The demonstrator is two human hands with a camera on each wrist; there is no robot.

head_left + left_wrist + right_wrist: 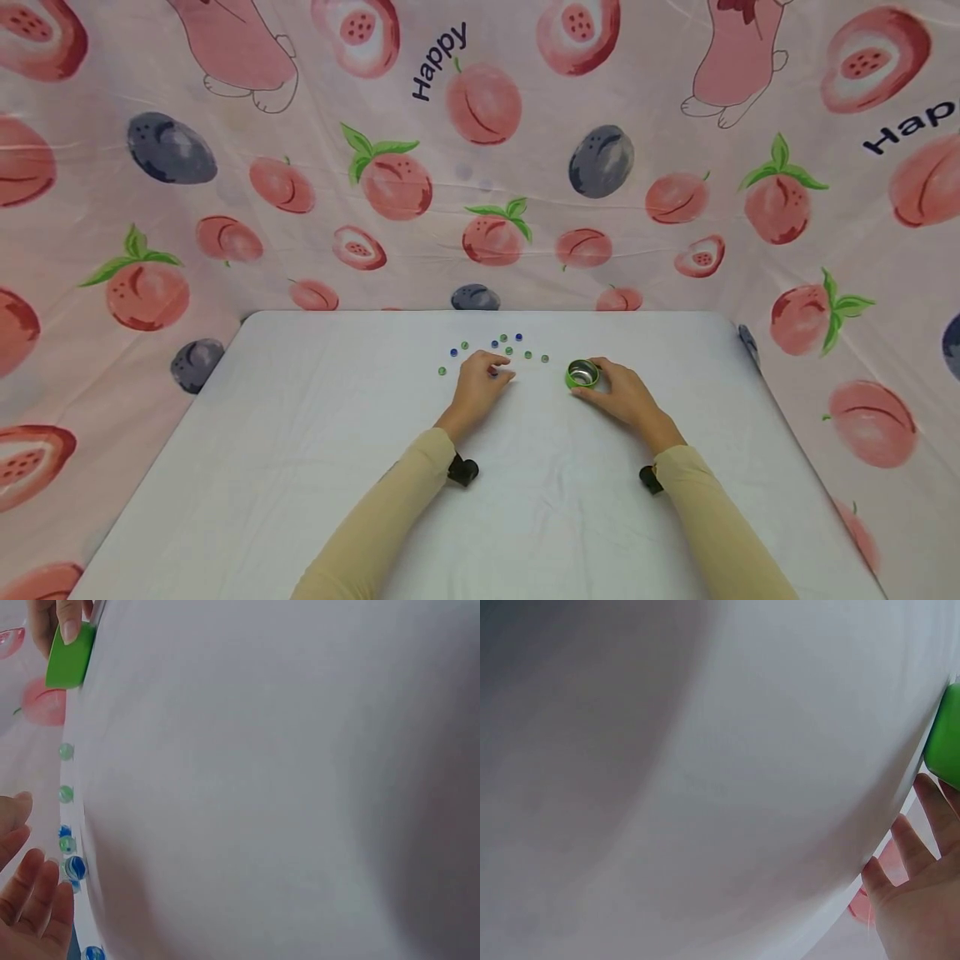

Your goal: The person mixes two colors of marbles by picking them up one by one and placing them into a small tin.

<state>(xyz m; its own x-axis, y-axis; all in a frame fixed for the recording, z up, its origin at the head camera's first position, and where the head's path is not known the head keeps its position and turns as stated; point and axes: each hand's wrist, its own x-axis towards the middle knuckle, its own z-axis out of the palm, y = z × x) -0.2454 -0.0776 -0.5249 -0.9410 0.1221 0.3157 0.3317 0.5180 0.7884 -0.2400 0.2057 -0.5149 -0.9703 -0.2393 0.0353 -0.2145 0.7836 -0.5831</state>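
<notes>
In the head view, my right hand (pixel 621 395) grips a small green bowl (pixel 572 382) with a shiny metal inside, thumb on the near side and fingers on the far side. The bowl stands upright on the table; its green outer wall (pixel 71 658) also shows in the left wrist view. My left hand (pixel 477 388) hovers by several glass marbles, thumb and fingers apart. A blue marble (pixel 492 372) lies in the gap between them, not visibly gripped. Blue-swirled (pixel 75 867) and green-swirled marbles (pixel 66 794) lie beyond the left fingertips.
Loose marbles are scattered on the white-covered table (pixel 555 517), from a green marble (pixel 442 371) at the left to another green marble (pixel 545 358) near the bowl. A fruit-patterned cloth (pixel 525 183) hangs behind the table and along its sides.
</notes>
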